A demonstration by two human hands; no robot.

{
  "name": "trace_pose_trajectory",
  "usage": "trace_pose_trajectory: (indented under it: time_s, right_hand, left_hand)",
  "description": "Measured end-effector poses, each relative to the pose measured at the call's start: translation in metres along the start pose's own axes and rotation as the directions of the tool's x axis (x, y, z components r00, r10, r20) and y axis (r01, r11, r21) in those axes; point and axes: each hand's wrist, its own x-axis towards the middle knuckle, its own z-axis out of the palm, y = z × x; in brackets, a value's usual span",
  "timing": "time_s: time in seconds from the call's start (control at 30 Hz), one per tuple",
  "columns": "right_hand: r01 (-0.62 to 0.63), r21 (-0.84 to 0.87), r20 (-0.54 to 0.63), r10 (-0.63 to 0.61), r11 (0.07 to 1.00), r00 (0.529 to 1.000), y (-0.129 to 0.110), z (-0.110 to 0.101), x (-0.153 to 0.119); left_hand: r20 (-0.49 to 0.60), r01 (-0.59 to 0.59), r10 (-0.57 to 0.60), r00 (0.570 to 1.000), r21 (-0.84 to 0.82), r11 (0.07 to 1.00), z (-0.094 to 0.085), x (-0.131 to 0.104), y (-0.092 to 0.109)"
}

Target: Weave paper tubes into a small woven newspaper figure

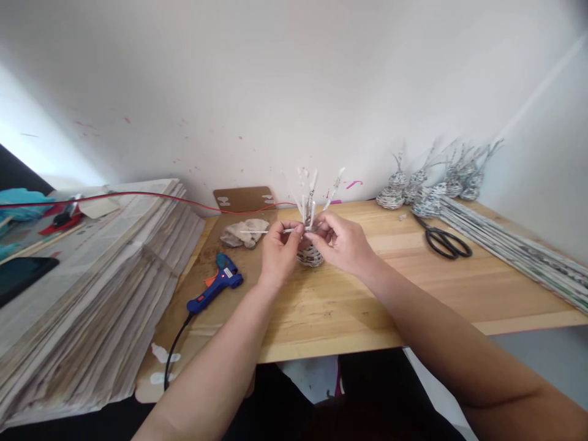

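Note:
A small woven paper basket (310, 256) stands on the wooden table between my hands. Several rolled paper stakes (309, 196) rise from its top. My left hand (281, 250) pinches a thin rolled paper strip (254, 232) at the near left of the weave, and the strip's free end sticks out to the left. On the other side, my right hand (343, 242) has thumb and fingers closed at the basket's upper rim, round the base of the stakes. Its fingertips are partly hidden behind the work.
A blue glue gun (215, 286) lies on a brown board, below a crumpled cloth (245, 233). Stacked newspapers (114, 275) fill the left side. At right lie black scissors (443, 240) and long paper rolls (509, 251); several woven pieces (392, 193) stand by the wall.

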Motion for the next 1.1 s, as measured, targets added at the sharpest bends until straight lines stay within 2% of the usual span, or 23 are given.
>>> trace_pose_trajectory:
  time_s: [0.13, 0.27, 0.43, 0.6, 0.73, 0.8, 0.87, 0.93, 0.97, 1.03, 1.1]
  right_hand:
    - [0.046, -0.104, 0.003, -0.046, 0.993, 0.999, -0.002, 0.0, -0.001]
    - [0.008, -0.177, -0.012, -0.01, 0.984, 1.0, -0.001, 0.0, -0.001]
    - [0.026, -0.107, -0.001, -0.026, 0.994, 1.0, 0.003, 0.001, 0.001]
    - [0.034, -0.058, -0.037, -0.037, 0.998, 0.999, 0.006, 0.001, 0.002]
    - [0.018, -0.031, -0.067, -0.02, 0.999, 0.998, 0.007, 0.002, 0.002]
    - [0.01, 0.01, -0.074, -0.01, 1.0, 0.997, 0.009, 0.004, 0.003]
    - [0.01, 0.054, -0.07, -0.006, 0.999, 0.998, 0.01, 0.005, 0.004]
    - [0.021, 0.077, -0.058, -0.016, 0.997, 0.998, 0.011, 0.005, 0.004]
    - [0.033, 0.079, -0.049, -0.029, 0.996, 0.998, 0.011, 0.005, 0.005]
    - [0.077, 0.077, -0.029, -0.075, 0.994, 0.997, 0.01, 0.003, 0.006]
    - [0.131, 0.084, -0.005, -0.131, 0.988, 0.991, 0.009, 0.001, 0.007]
  left_hand:
    - [0.022, -0.032, 0.031, 0.999, 0.039, 0.999, 0.001, 0.0, 0.0]
    - [0.068, -0.082, 0.077, 0.995, 0.069, 0.994, 0.001, -0.002, -0.001]
    - [0.075, -0.11, 0.104, 0.992, 0.084, 0.99, 0.001, -0.004, 0.0]
    - [0.025, -0.12, 0.118, 0.993, 0.083, 0.989, 0.001, -0.006, 0.006]
    - [-0.077, -0.183, 0.185, 0.98, 0.035, 0.983, -0.003, -0.001, 0.005]
    - [-0.152, -0.16, 0.156, 0.976, -0.009, 0.987, -0.007, 0.006, 0.0]
    - [-0.203, -0.076, 0.063, 0.977, -0.06, 0.995, -0.012, 0.012, -0.005]
    - [-0.178, -0.007, 0.002, 0.984, -0.027, 1.0, -0.016, 0.017, -0.007]
    - [-0.143, -0.032, 0.034, 0.989, 0.014, 0.999, -0.017, 0.017, -0.007]
    - [-0.028, -0.168, 0.173, 0.984, 0.131, 0.977, -0.018, 0.016, -0.005]
    - [0.104, -0.328, 0.311, 0.944, 0.237, 0.914, -0.019, 0.014, -0.001]
